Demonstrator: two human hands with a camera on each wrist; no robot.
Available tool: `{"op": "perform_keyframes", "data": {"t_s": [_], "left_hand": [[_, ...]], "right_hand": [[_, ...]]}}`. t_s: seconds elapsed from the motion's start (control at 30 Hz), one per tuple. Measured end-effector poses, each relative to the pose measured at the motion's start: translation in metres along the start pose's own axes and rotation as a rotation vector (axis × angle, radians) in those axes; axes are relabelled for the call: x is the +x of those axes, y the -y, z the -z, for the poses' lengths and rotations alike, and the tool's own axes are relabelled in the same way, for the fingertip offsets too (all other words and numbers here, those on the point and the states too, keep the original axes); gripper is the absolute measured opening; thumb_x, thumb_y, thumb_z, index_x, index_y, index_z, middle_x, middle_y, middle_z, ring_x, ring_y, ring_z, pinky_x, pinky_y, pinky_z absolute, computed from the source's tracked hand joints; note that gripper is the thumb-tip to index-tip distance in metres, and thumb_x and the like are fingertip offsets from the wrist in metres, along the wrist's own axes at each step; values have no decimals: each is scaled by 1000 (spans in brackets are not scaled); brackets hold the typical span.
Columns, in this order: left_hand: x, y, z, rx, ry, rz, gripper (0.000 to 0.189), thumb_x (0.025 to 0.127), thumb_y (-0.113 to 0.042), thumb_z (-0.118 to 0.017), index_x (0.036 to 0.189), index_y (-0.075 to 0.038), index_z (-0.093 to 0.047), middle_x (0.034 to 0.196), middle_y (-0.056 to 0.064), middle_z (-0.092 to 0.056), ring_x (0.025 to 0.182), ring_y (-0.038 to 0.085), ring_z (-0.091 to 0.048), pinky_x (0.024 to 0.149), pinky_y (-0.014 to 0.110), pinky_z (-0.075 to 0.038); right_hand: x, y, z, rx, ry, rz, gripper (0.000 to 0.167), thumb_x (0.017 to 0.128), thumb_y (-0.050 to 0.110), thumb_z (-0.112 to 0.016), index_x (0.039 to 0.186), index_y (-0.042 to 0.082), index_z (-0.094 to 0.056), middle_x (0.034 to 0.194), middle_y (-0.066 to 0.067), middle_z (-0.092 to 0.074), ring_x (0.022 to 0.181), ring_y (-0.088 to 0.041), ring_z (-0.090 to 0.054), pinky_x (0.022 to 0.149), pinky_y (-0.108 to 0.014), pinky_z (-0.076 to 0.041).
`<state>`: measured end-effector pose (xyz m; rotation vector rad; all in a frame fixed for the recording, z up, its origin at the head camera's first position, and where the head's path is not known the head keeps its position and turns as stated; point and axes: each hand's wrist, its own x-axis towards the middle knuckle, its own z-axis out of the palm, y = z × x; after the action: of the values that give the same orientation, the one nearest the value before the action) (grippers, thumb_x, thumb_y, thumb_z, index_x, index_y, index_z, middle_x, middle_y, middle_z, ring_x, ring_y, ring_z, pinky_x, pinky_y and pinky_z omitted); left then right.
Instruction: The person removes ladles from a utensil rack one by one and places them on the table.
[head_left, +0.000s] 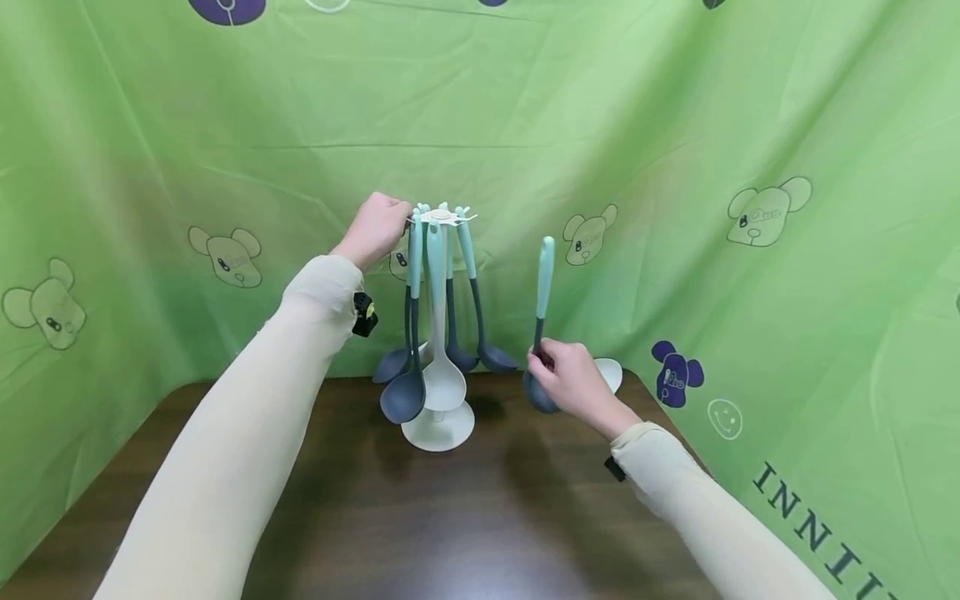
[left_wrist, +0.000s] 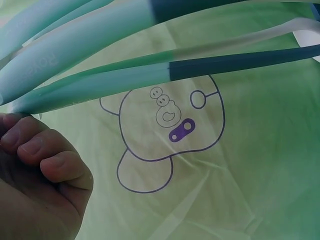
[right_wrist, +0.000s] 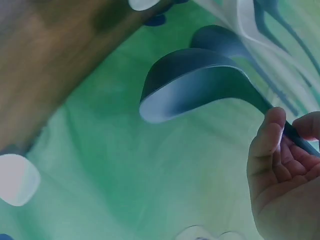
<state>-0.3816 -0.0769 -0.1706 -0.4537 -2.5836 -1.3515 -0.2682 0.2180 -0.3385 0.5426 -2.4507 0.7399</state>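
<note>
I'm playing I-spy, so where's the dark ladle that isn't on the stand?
In the head view, the dark ladle is to the right of the white stand, mint handle up, held in the person's right hand.

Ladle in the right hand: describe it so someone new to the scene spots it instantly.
Find the brown table, then the white stand near its back edge. Just right of that, the right hand grips a dark ladle, mint handle pointing up. Unlike the hanging utensils, it is held apart from the stand.
</note>
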Motion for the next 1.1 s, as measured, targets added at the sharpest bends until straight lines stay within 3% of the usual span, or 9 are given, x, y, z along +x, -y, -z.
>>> {"op": "perform_keyframes", "data": {"t_s": [0.2, 0.47, 0.6, 0.77, 0.87, 1.1], "left_hand": [[-1, 5, 0, -6, 8, 9, 35, 98, -21, -35, 64, -15, -37, 53, -8, -33, 48, 10, -29, 48, 27, -29], [-3, 7, 2, -1, -4, 5, 36, 96, -20, -36, 61, -16, -37, 51, -9, -32, 47, 10, -30, 50, 28, -30], [-2, 5, 0, -16, -6, -8, 36, 96, -19, -36, 61, -16, -37, 50, -9, -32, 46, 9, -29, 48, 27, -29], [-3, 6, -1, -29, -16, -3, 36, 96, -19, -37, 61, -15, -37, 50, -9, -32, 45, 10, -28, 46, 27, -27], [-3, 5, -2, -36, -17, 2, 36, 96, -19, -37, 60, -15, -37, 50, -9, -31, 45, 9, -28, 46, 26, -26], [-4, 3, -2, -26, -21, 1, 35, 96, -19, -36, 61, -15, -36, 49, -10, -30, 45, 9, -26, 46, 26, -25]], "right_hand": [[-11, -24, 3, 27, 63, -41, 13, 94, 10, -62, 86, 9, -72, 67, 4, -64, 55, -8, -48, 52, -23, -39], [-24, -56, 0, -49, 148, -91, 11, 90, 12, -67, 91, 8, -77, 72, 5, -70, 62, -8, -56, 58, -26, -45], [-29, -74, -3, -79, 160, -22, 10, 88, 9, -68, 86, 7, -77, 68, 3, -70, 57, -5, -52, 54, -24, -44], [-38, -95, -9, -113, 202, 111, 13, 88, 4, -67, 94, 2, -78, 83, -6, -76, 60, -2, -54, 55, -23, -47], [-45, -106, -10, -134, 232, 104, 19, 89, 6, -68, 105, 7, -78, 90, -4, -77, 65, -3, -57, 61, -25, -51], [-54, -129, -15, -270, 301, 55, 22, 91, 18, -69, 111, 18, -77, 93, 1, -76, 70, -11, -63, 62, -37, -54]]}}
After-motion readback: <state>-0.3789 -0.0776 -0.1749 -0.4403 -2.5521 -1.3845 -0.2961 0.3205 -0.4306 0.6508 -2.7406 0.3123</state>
